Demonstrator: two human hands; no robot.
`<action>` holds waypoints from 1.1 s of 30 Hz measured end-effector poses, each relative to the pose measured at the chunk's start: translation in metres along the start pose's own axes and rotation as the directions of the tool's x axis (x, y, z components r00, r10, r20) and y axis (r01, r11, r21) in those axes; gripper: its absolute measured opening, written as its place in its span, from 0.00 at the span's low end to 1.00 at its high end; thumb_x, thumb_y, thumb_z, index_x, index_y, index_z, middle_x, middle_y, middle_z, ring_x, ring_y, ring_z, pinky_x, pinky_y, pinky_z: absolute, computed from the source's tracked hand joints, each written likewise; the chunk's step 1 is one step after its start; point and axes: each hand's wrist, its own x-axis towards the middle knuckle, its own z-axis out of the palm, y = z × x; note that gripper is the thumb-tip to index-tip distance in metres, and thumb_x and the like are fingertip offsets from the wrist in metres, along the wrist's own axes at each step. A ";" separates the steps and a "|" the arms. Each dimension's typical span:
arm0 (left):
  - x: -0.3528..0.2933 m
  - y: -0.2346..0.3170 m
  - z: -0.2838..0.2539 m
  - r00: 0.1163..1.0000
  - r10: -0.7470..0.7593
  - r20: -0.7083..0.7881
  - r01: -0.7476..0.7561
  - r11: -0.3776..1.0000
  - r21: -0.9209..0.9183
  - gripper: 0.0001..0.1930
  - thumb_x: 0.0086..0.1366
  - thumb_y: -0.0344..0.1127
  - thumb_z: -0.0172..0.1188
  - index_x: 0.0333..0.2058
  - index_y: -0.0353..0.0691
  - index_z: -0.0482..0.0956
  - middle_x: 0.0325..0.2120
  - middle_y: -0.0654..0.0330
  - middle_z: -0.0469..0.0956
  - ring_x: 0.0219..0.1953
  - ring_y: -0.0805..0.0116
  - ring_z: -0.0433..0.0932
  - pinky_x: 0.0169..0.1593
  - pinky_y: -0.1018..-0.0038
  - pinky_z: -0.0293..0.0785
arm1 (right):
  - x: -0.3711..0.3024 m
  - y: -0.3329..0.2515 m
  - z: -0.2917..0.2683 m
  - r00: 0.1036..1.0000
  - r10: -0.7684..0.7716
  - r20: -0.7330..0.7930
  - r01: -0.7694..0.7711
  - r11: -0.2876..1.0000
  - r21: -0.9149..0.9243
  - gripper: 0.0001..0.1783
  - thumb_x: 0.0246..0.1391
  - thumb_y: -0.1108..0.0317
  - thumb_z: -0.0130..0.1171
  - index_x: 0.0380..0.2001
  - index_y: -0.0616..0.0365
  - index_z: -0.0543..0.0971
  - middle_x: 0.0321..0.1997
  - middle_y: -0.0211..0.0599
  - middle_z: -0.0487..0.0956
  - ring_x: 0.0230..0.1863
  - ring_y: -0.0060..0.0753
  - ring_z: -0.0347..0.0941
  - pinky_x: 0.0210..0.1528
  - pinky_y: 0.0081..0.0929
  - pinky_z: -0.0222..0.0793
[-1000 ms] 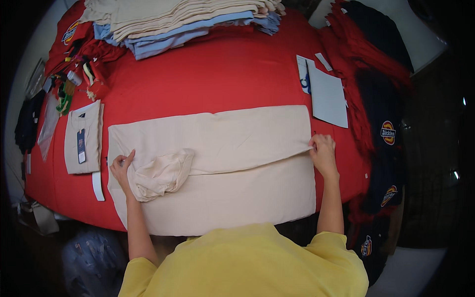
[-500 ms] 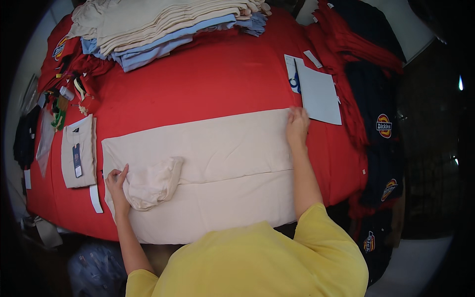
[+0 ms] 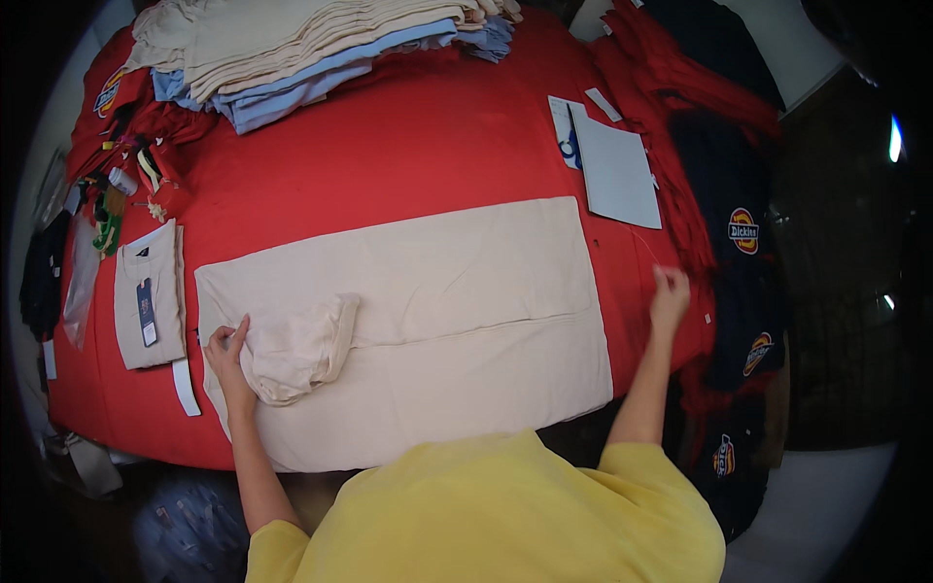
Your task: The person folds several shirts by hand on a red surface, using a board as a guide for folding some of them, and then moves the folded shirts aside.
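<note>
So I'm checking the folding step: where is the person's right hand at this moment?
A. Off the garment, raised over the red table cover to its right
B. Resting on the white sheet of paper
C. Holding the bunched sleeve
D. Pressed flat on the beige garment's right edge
A: the right hand is lifted over the red table cover, clear of the beige garment, while the left hand pins the bunched sleeve.

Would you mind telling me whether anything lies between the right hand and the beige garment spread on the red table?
Nothing visible does. The right hand hovers just off the beige garment's right edge, with only bare red table between. The left hand already rests on the bunched sleeve.
</note>
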 end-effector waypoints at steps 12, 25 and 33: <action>0.012 -0.014 -0.034 0.962 0.179 0.205 -0.170 0.984 -0.057 0.29 0.48 0.30 0.63 0.53 0.52 0.78 0.49 0.56 0.69 0.55 0.51 0.63 0.61 0.59 0.56 | -0.202 -0.023 -0.161 0.924 0.257 0.284 -0.127 0.905 -0.407 0.19 0.55 0.68 0.58 0.50 0.59 0.75 0.48 0.50 0.76 0.51 0.50 0.72 0.54 0.40 0.67; 0.010 -0.044 -0.018 0.926 0.364 0.099 -0.324 0.903 -0.283 0.20 0.49 0.26 0.63 0.44 0.41 0.76 0.49 0.57 0.71 0.56 0.52 0.66 0.67 0.53 0.51 | -0.191 -0.406 0.066 0.114 -0.711 0.694 0.281 0.693 0.664 0.12 0.49 0.67 0.62 0.36 0.60 0.76 0.45 0.42 0.75 0.49 0.46 0.69 0.51 0.35 0.65; 0.020 -0.035 -0.030 0.915 0.348 0.205 -0.311 0.931 -0.193 0.25 0.45 0.36 0.72 0.44 0.44 0.76 0.48 0.59 0.71 0.57 0.55 0.64 0.67 0.52 0.51 | -0.148 -0.378 -0.009 0.247 -0.606 0.756 -0.344 0.674 0.653 0.14 0.50 0.68 0.64 0.37 0.61 0.72 0.36 0.39 0.77 0.39 0.32 0.76 0.43 0.29 0.71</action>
